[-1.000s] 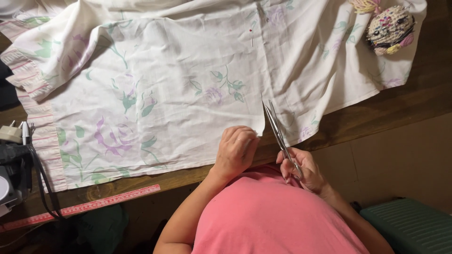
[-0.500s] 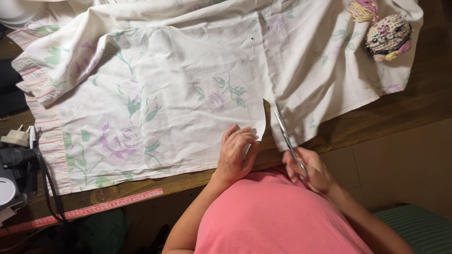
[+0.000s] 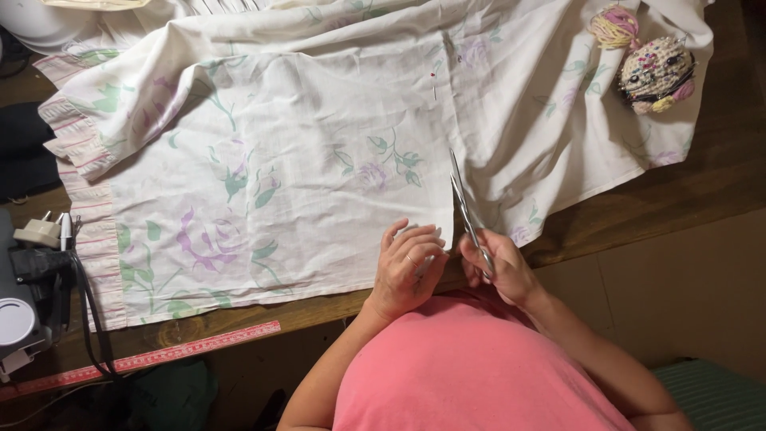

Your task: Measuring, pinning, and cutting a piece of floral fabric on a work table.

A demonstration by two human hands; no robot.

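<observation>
- We see the right hand (image 3: 501, 267) closed around the handles of the scissors (image 3: 465, 211), just right of the frame's centre, low down. The blades point toward the top of the frame and lie along a slit in the floral cloth (image 3: 271, 160).
- Compared with one second ago, the blade tips sit further up the cloth; the cut now reaches higher from the near edge. We judge that the cutting is advancing in a straight line away from the body.
- The left hand (image 3: 408, 267) rests on the cloth just left of the slit, fingers curled and pressing the edge flat. It holds nothing else. Half a second ago it lay in much the same place, so the cloth stays pinned while the blades move.
- The cloth covers most of the wooden table (image 3: 686, 199), from the upper left to the upper right of the frame. A red-headed pin (image 3: 433, 76) stands in it above the blade tips, in line with the cut.
- A pincushion (image 3: 656, 74) lies at the upper right, on the cloth.
- A red tape measure (image 3: 159, 355) lies along the table edge at the lower left, beside a black cable (image 3: 88, 311).
</observation>
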